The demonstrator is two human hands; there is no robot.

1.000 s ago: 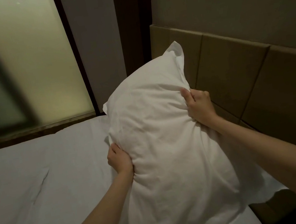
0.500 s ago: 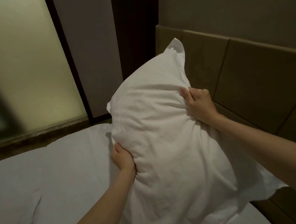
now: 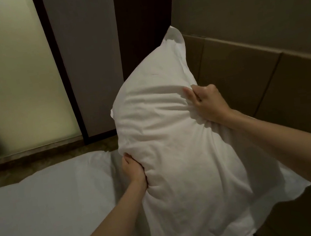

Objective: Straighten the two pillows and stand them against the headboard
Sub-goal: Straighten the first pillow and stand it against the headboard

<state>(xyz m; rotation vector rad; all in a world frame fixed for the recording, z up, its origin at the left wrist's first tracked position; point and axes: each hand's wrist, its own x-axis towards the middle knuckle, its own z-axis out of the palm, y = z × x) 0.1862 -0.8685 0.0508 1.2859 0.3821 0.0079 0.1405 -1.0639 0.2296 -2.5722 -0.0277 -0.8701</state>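
A large white pillow (image 3: 177, 145) stands on end over the bed, tilted with its top corner toward the brown padded headboard (image 3: 256, 80) on the right. My left hand (image 3: 133, 170) grips its left edge low down, fingers dug into the fabric. My right hand (image 3: 207, 103) clutches its right edge higher up, next to the headboard. The pillow's lower end hangs near the mattress at the bottom of the view. No second pillow is in sight.
The bed's white sheet (image 3: 49, 210) spreads to the left and below. A frosted glass panel (image 3: 7, 79) with a dark frame stands beyond the bed's far side. A dark vertical strip (image 3: 144, 24) meets the wall above the headboard.
The pillow has been lifted higher and shifted slightly right toward the headboard, with both hands keeping their grip. The view has tilted, showing more of the floor strip beyond the bed.
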